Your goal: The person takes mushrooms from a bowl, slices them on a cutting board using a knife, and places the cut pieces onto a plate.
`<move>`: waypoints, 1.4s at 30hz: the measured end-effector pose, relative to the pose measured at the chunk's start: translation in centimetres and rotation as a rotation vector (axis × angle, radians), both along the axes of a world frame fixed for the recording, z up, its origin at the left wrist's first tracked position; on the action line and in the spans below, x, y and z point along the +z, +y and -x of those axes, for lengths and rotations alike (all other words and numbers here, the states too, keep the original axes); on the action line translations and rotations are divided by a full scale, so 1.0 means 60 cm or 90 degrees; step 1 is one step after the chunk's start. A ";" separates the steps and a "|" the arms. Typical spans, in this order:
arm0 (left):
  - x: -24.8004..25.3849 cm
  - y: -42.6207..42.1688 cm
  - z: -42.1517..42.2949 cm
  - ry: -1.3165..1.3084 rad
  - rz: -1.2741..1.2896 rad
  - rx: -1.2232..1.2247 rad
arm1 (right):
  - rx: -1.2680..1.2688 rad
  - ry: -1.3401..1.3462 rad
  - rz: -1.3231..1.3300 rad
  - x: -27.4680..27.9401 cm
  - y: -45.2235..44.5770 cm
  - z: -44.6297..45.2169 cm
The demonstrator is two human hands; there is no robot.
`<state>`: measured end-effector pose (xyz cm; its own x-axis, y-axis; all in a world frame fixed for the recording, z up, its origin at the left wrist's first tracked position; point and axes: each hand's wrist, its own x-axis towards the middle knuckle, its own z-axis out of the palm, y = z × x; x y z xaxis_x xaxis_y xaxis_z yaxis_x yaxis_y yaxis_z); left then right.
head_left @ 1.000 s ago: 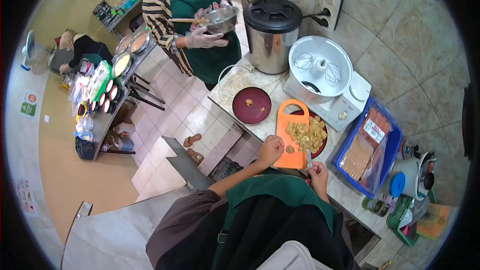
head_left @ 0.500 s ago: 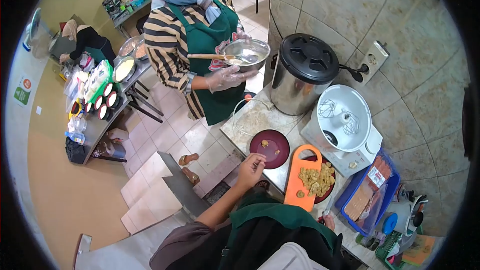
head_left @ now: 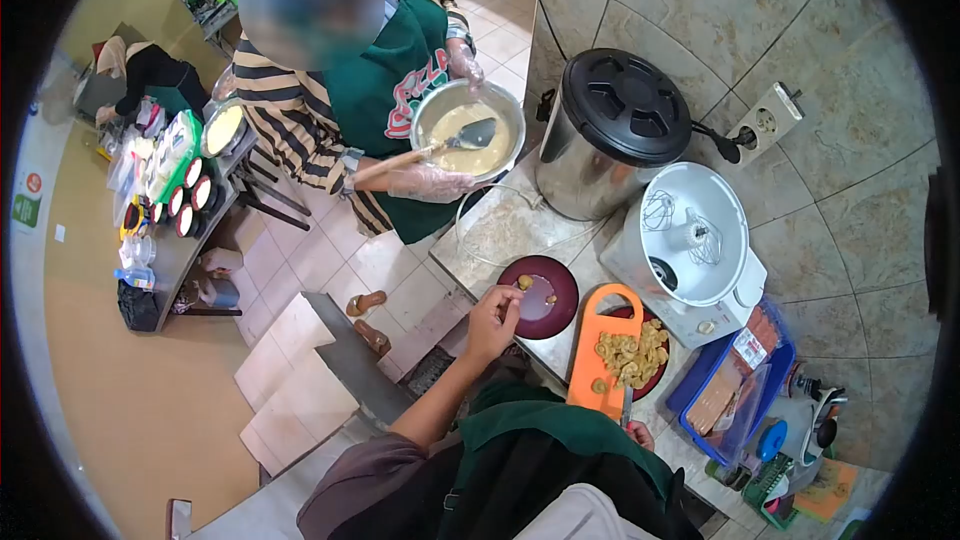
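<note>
My left hand (head_left: 492,322) hovers at the near edge of a dark red plate (head_left: 556,324), fingers curled together; anything between the fingertips is too small to make out. Small brownish pieces (head_left: 525,282) lie on that plate. My right hand (head_left: 640,435) is closed around a knife (head_left: 627,405), its blade pointing at the orange cutting board (head_left: 588,340). Sliced brownish food (head_left: 630,355) is heaped on the board and over a second dark red plate (head_left: 655,385), which is partly hidden beneath.
Behind the plates stand a steel container with a black lid (head_left: 625,105) and a white mixer bowl (head_left: 690,235). A blue tray (head_left: 690,380) of packaged food sits at right. Across from me, a co-worker (head_left: 390,70) holds a metal bowl (head_left: 520,130) of batter with a spatula (head_left: 475,133).
The co-worker has leaned nearer and tilted the bowl so the batter shows. My right hand has shifted left, bringing the knife blade into view by the board. My left hand has moved slightly left.
</note>
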<state>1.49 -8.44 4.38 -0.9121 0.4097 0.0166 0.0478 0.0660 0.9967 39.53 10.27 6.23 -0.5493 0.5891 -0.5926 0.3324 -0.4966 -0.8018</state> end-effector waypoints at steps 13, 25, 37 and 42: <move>0.056 0.012 -0.020 0.063 -0.023 0.092 | 0.047 0.105 -0.041 -0.011 0.014 -0.016; 0.120 0.060 0.175 0.059 0.350 0.097 | -0.005 0.080 -0.057 -0.016 0.021 -0.027; 0.096 0.060 -0.105 0.017 0.085 -0.163 | -0.034 0.062 -0.076 -0.029 0.012 -0.060; 0.274 0.035 -0.133 0.131 -0.142 -0.088 | -0.036 0.111 -0.059 -0.057 0.006 -0.077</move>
